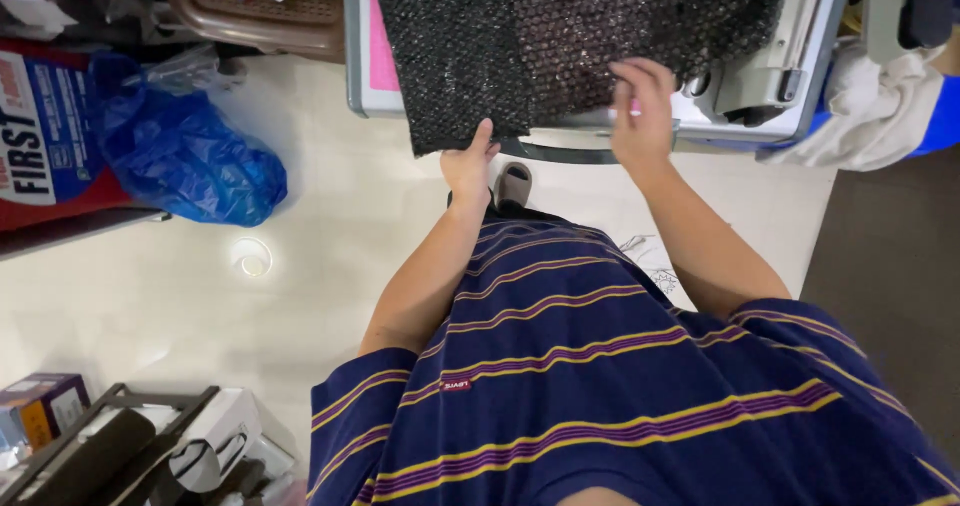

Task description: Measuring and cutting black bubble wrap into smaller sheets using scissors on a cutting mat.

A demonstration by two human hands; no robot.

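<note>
Striped navy shirt point(600, 396) fills the bottom of the head view, both bare forearms reaching up from it. Left hand point(468, 166) pinches the near left corner of a black sparkly fabric point(560, 36), thumb on top, fingers closed under the hem. Right hand point(640, 116) rests on the fabric's near edge, fingers curled onto it with a small pink thing point(634, 109) between them. Fabric lies across the surface point(362, 86) of a sewing machine point(770, 66), its near edge hanging just over the front. On the floor point(300, 296) to the left sits a blue plastic bag point(185, 156), a round cap point(251, 258) near it, and one sandalled foot point(513, 186) shows under the surface's edge.
</note>
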